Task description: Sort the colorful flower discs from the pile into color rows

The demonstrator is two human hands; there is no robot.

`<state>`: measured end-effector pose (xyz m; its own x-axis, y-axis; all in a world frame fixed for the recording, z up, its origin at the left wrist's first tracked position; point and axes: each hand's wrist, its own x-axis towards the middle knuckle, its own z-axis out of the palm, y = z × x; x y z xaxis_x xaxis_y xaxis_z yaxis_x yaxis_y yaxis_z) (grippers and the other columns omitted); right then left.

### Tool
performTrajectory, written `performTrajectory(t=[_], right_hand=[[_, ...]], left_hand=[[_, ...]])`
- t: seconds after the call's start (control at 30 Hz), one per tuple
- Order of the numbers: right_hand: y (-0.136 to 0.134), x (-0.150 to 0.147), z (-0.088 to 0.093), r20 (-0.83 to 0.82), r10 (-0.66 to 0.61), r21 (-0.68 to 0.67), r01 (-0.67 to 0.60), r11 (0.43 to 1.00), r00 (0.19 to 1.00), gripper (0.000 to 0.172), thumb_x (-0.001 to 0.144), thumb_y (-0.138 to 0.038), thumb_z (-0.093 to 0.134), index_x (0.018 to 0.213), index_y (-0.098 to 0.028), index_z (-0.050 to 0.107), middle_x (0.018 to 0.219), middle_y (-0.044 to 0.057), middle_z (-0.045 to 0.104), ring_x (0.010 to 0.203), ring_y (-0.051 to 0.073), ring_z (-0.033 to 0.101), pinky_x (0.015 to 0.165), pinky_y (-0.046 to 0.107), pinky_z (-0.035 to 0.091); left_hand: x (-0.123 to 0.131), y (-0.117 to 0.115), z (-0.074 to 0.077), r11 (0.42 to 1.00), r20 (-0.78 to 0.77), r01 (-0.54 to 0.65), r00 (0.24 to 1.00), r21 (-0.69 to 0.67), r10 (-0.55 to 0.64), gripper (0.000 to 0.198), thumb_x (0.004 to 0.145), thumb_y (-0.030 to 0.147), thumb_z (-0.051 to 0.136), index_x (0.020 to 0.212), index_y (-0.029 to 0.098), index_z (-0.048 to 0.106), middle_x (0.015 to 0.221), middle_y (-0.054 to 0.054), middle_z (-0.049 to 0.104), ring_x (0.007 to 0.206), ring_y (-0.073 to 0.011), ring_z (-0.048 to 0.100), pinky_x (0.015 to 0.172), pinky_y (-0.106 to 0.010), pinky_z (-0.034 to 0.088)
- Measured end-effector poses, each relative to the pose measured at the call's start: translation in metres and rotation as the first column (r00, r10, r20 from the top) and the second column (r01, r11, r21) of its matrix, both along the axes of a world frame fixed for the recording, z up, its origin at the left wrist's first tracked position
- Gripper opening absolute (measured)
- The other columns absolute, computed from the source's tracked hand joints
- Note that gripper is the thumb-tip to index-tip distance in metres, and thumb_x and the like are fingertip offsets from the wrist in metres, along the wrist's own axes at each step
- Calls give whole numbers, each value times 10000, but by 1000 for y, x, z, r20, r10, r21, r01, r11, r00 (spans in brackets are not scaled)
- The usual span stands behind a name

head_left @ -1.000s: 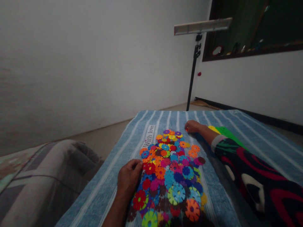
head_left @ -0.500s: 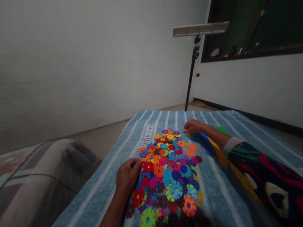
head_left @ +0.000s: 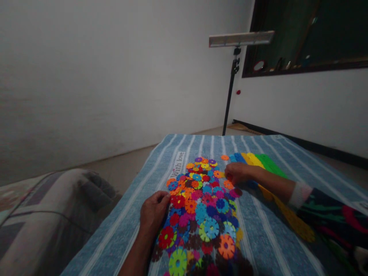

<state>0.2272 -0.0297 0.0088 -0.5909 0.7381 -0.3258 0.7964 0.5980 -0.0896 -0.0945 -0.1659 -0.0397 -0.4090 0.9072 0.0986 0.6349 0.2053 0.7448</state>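
Observation:
A heap of flat, notched plastic discs (head_left: 201, 209) in many colours lies on a blue striped towel (head_left: 264, 234). My left hand (head_left: 153, 216) rests at the heap's left edge, fingers curled against the discs. My right hand (head_left: 238, 172) sits at the heap's far right edge, fingers bent down onto an orange disc; whether it grips one I cannot make out. Beyond it lie sorted rows of discs (head_left: 255, 160): orange, blue, yellow and green. A single orange disc (head_left: 224, 157) heads the orange row.
A grey folded blanket (head_left: 48, 214) lies at the left. A light stand (head_left: 230, 92) with a bar lamp stands on the floor behind the towel. White walls close the room; a dark window (head_left: 307, 34) is at the upper right.
My right hand has drawn back from the far end of the sorted rows to the heap's right edge, leaving an orange disc there. My left hand has stayed put.

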Motion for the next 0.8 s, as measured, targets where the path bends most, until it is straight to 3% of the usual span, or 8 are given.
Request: performTrajectory(t=[0.2, 0.43, 0.8], right_hand=[[-7, 3, 6, -54, -42, -11, 41, 999, 998, 137, 619, -123, 629, 731, -178, 687, 688, -8, 615, 648, 128, 518, 568, 231, 332], [-21, 2, 9, -102, -97, -41, 93, 995, 990, 112, 668, -242, 660, 757, -175, 663, 677, -33, 598, 645, 114, 529, 533, 217, 321], [-36, -19, -2, -30, -89, 96, 92, 991, 996, 244, 675, -248, 612, 866, -170, 741, 886, 98, 712, 810, 220, 635, 596, 261, 364]], left_hand=[[0, 0, 1, 1000, 4, -10, 1000, -11, 10, 367, 674, 499, 504, 746, 215, 725, 794, -29, 753, 793, -243, 671, 719, -303, 451], [0, 1, -3, 1000, 22, -3, 1000, -9, 3, 369, 684, 499, 494, 758, 216, 719, 789, -25, 750, 784, -238, 672, 720, -304, 453], [0, 1, -1, 1000, 2, 2, 1000, -6, -2, 363, 687, 495, 493, 750, 214, 714, 767, -31, 744, 769, -244, 677, 708, -310, 458]])
